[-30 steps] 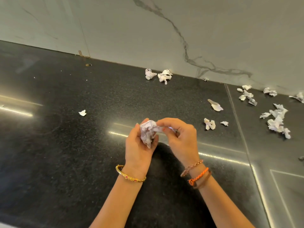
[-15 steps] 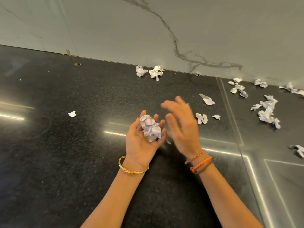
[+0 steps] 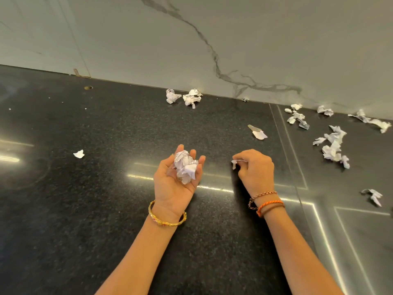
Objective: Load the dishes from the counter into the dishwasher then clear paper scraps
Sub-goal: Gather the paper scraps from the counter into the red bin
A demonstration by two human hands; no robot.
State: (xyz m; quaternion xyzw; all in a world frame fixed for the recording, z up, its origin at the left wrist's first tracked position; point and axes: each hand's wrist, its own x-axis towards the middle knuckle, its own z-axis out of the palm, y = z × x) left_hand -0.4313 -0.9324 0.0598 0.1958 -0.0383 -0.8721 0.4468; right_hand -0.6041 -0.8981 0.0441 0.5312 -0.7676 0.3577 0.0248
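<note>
My left hand (image 3: 170, 184) lies palm up above the black counter (image 3: 85, 209), cupping a crumpled wad of white paper (image 3: 185, 167). To its right, my right hand (image 3: 257, 169) is closed palm down on the counter, pinching a small paper scrap (image 3: 236, 162) between thumb and fingers. Two crumpled scraps (image 3: 184, 97) lie by the back wall. A flat scrap (image 3: 258, 133) lies just beyond my right hand. One small scrap (image 3: 79, 154) sits alone to the left. No dishes or dishwasher are in view.
Several more scraps (image 3: 332, 145) are scattered on the right counter section, past a seam (image 3: 287, 145), with one piece (image 3: 373, 196) nearer the front. A marble wall (image 3: 212, 39) closes the back. A small hole (image 3: 88, 87) sits near the back left.
My right hand left the wad, swung right and came down on the scraps that lay beside it, closing on one. My left hand opened flat under the wad.
</note>
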